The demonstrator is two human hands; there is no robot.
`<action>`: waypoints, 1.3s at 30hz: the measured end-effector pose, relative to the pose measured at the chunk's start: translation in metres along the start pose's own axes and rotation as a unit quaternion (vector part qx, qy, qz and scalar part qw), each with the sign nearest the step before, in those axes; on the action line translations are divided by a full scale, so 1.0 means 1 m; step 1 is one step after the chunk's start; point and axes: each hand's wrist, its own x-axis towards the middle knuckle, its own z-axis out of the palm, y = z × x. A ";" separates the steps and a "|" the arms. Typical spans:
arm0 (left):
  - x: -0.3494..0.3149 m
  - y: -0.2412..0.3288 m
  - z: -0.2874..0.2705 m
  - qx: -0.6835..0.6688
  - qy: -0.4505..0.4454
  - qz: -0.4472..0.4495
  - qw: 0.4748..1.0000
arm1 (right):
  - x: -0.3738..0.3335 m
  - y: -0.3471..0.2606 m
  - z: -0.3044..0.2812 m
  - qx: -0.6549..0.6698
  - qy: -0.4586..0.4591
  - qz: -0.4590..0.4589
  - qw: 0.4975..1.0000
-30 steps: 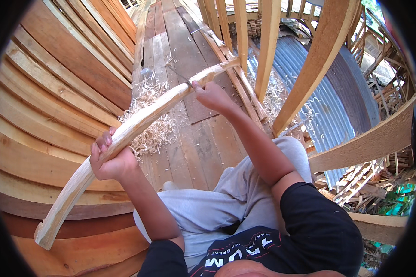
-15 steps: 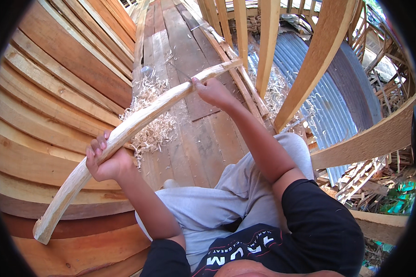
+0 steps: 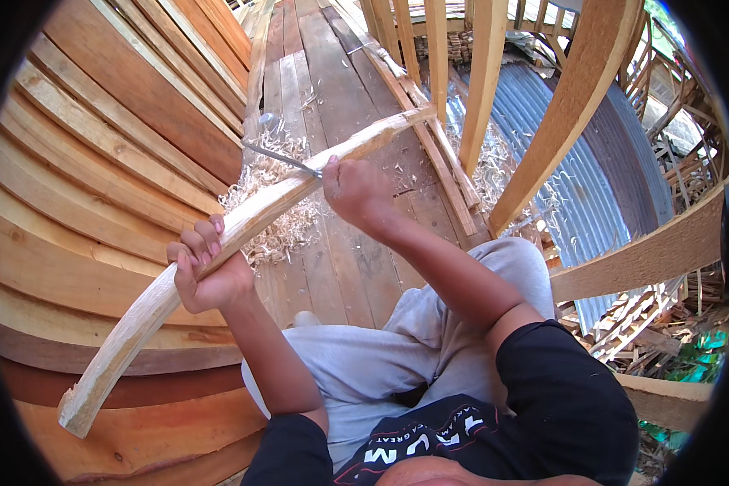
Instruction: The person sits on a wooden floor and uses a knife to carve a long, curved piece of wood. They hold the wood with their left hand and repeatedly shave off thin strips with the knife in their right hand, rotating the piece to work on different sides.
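A long, curved, peeled pole (image 3: 261,209) of pale wood slants across my front, from low on the left up to the far right. Around its lower half my left hand (image 3: 215,279) is closed, thumb and fingers wrapped on the wood. My right hand (image 3: 358,193) makes a fist at the near side of the pole's upper half. From that fist a thin metal blade, apparently a knife (image 3: 279,155), points left across the pole; its handle is hidden inside my fingers. The pole's far end lies by the plank edge at the right.
Curled wood shavings (image 3: 287,227) lie heaped on the plank floor (image 3: 332,271) beneath the pole. A curved plank wall (image 3: 81,235) rises on the left. Upright timber ribs (image 3: 571,113) stand on the right, with corrugated metal sheets (image 3: 543,138) and scrap wood beyond.
My right hand has turned, and more of the blade now shows, swung out toward the left. My left hand and the pole have shifted slightly to the right.
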 end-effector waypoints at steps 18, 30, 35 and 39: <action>-0.009 -0.003 0.030 -0.001 0.103 -0.005 0.995 | 0.043 0.091 -0.022 -0.061 0.076 0.092 0.991; -0.010 -0.015 0.016 -0.002 0.107 0.001 0.994 | 0.017 0.049 0.003 -0.007 0.039 0.038 0.999; -0.010 -0.008 0.020 0.010 0.080 -0.002 0.997 | 0.001 0.010 -0.005 -0.001 0.045 -0.039 0.998; -0.010 -0.020 0.023 0.011 0.116 -0.004 0.993 | 0.020 0.046 0.009 -0.026 0.075 -0.017 0.997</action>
